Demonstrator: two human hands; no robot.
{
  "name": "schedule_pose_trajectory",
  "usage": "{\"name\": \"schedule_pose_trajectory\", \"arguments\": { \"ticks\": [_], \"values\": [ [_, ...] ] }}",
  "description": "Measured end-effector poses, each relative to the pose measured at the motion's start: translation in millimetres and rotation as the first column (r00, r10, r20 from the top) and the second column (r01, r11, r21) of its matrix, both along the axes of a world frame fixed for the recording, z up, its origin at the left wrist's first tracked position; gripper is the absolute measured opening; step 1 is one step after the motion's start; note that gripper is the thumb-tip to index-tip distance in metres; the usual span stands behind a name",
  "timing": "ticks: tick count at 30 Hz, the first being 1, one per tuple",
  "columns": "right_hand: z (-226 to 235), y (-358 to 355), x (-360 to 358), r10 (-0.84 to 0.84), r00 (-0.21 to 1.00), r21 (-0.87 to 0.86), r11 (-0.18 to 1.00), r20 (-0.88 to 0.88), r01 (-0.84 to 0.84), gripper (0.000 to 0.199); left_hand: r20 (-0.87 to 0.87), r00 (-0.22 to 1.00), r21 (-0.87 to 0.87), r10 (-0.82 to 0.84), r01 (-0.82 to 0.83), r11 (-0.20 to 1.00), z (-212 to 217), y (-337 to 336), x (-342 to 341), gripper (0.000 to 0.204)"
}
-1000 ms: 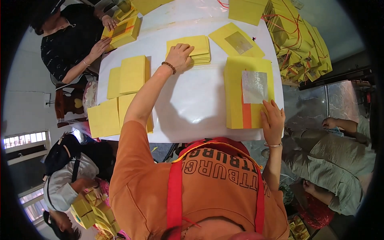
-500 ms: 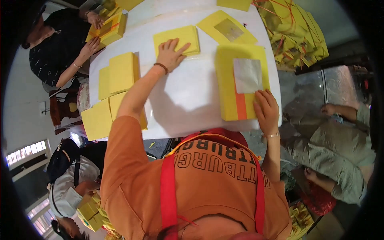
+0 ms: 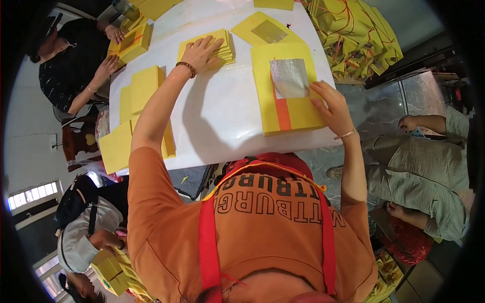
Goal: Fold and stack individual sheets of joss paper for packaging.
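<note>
My left hand (image 3: 202,50) reaches far across the white table (image 3: 222,116) and lies flat, fingers spread, on a small stack of yellow paper sheets (image 3: 218,46). My right hand (image 3: 331,108) presses on the right side of a bigger stack of yellow sheets (image 3: 290,108) near the table's front edge. The top sheet carries a silver foil square (image 3: 289,78) and an orange stripe (image 3: 283,113). Another yellow sheet with a foil square (image 3: 267,29) lies behind it.
Stacks of yellow paper (image 3: 141,93) line the table's left edge. Tied yellow bundles (image 3: 353,35) pile up at the back right. A person in black (image 3: 70,60) handles a yellow stack (image 3: 132,41) at the left; another sits at the right (image 3: 429,161), and one crouches lower left (image 3: 86,237).
The view has shifted, so the table appears higher and closer. My left hand has settled flat on the far small stack. My right hand has moved up onto the big stack's right edge.
</note>
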State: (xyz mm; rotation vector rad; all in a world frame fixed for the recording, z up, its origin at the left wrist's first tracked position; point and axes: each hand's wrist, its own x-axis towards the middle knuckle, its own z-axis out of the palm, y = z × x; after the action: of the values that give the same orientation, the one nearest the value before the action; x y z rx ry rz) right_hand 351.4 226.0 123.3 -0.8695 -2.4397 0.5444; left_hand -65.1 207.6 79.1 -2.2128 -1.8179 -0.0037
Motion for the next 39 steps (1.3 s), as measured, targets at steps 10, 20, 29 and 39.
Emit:
{"name": "schedule_pose_trajectory", "arguments": {
  "ticks": [10,20,29,39],
  "values": [
    [-39.5,30.4,9.0,0.122,0.979,-0.432,0.884,-0.161,-0.181,0.022,0.620,0.700,0.074,-0.356,0.399,0.914,51.0,-84.0,200.0,0.038],
    [-66.8,37.7,17.8,0.057,0.855,-0.593,0.696,-0.516,-0.405,0.042,0.710,0.671,-0.034,-0.214,0.335,0.942,46.0,-89.6,200.8,0.015],
    [-71.3,36.6,16.0,0.048,0.846,-0.565,0.724,-0.530,-0.396,0.049,0.795,0.567,-0.344,0.217,0.126,0.931,63.7,-88.4,201.2,0.015],
    [-75.9,29.6,12.7,-0.046,0.837,-0.576,0.746,-0.546,-0.335,0.047,0.871,0.286,-0.471,0.399,0.260,0.843,49.8,-76.9,183.7,0.017]
  ]
}}
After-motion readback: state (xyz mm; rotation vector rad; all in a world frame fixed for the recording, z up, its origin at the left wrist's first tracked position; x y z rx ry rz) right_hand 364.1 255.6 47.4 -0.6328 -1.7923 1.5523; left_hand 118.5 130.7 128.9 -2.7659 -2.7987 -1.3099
